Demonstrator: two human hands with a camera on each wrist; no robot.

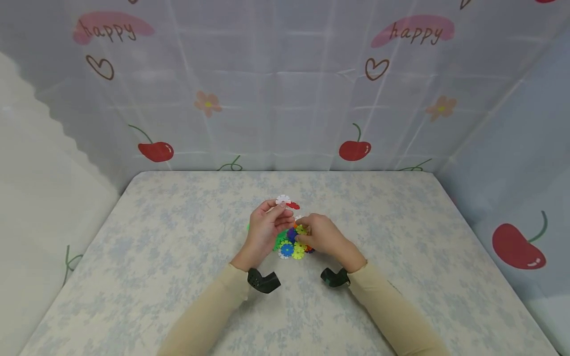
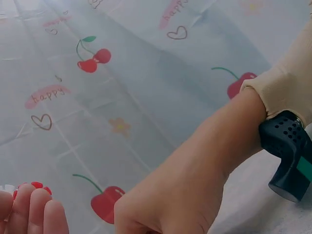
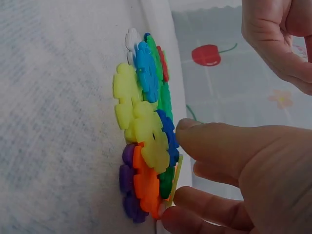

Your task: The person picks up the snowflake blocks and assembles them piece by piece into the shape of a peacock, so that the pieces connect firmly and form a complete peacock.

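Observation:
My left hand (image 1: 262, 230), raised a little above the table, pinches a white notched disc (image 1: 282, 198) between thumb and fingers. A red notched disc (image 1: 294, 205) joins it edge to edge. Below and to the right, my right hand (image 1: 327, 235) reaches into a pile of flower-shaped discs, thumb and fingers apart at its top. In the right wrist view its thumb (image 3: 214, 139) is by a dark blue disc (image 3: 168, 136), its other fingers by the orange disc (image 3: 146, 178). Yellow discs (image 3: 126, 92) and a light blue disc (image 3: 146, 70) lie beside these. My hand partly hides the pile.
A pale flowered cloth covers the table (image 1: 147, 277). Behind it hangs a curtain (image 1: 276, 99) printed with cherries and hearts, and more sheeting stands at both sides. Black wrist cameras (image 1: 263, 281) stick out inward from both sleeves.

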